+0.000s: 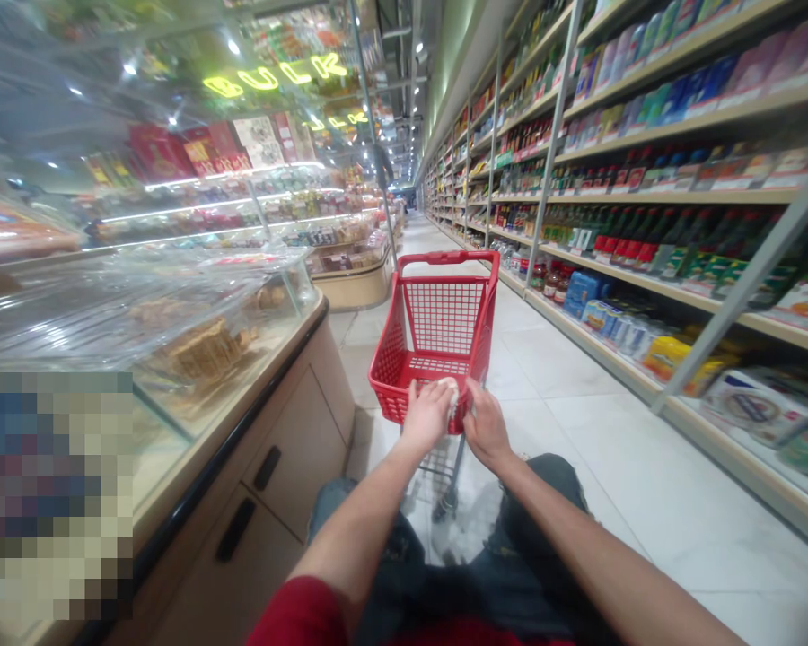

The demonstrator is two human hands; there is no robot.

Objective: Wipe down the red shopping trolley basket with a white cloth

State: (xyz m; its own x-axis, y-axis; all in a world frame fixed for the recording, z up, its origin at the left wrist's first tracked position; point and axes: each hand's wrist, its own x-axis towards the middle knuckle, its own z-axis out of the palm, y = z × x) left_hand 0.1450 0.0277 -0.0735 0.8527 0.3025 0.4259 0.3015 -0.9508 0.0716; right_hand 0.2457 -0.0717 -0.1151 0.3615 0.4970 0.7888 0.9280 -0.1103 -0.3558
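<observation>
A red plastic shopping cart [444, 309] with grid walls stands on the floor in front of my knees, its handle bar at the far end. My left hand [429, 414] lies over the near rim of the basket. Its fingers press a crumpled white cloth [450, 388], perhaps a wipe, against the red plastic. At the near right corner of the cart, my right hand [487, 426] is closed with its fingers curled around the edge. Parts of the cloth and the rim are hidden under my fingers.
To my left runs a wooden display counter [296, 422] with clear covers over packaged food [206, 350]. Shelves [646, 188] of bottles and packs line the right side. A pale tiled floor [566, 422] stretches down the aisle. A glowing sign [276, 74] hangs above.
</observation>
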